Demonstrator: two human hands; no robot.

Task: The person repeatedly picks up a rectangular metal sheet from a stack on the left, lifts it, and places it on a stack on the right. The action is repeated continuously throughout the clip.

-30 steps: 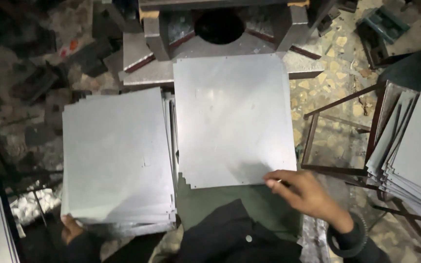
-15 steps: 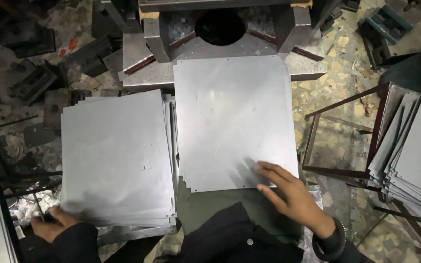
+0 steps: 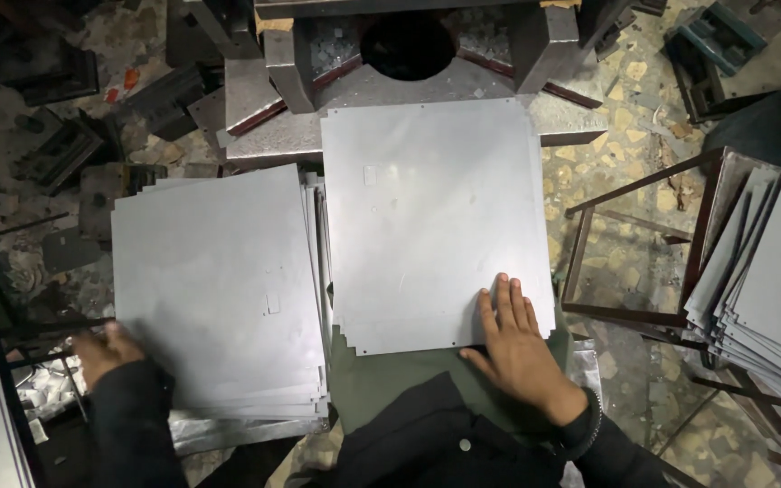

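The right hand [image 3: 519,348] lay flat, fingers spread, on the middle sheet stack [image 3: 436,217]; the left hand [image 3: 106,352], blurred, touched the left stack's [image 3: 214,289] near-left edge, its grip unclear.

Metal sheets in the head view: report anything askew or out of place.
The stack of sheets on the left is fanned, edges stepping out at its right and bottom. The stack at far right leans, splayed. The centre sheet under the right hand lies square.

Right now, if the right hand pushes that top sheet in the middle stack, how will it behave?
Likely slides easily: the top sheet looks smooth, bare metal on a stack of like sheets. Probably flexes if lifted by one corner, being thin and wide. Its edges look sharp where the right hand rests flat at the near corner.
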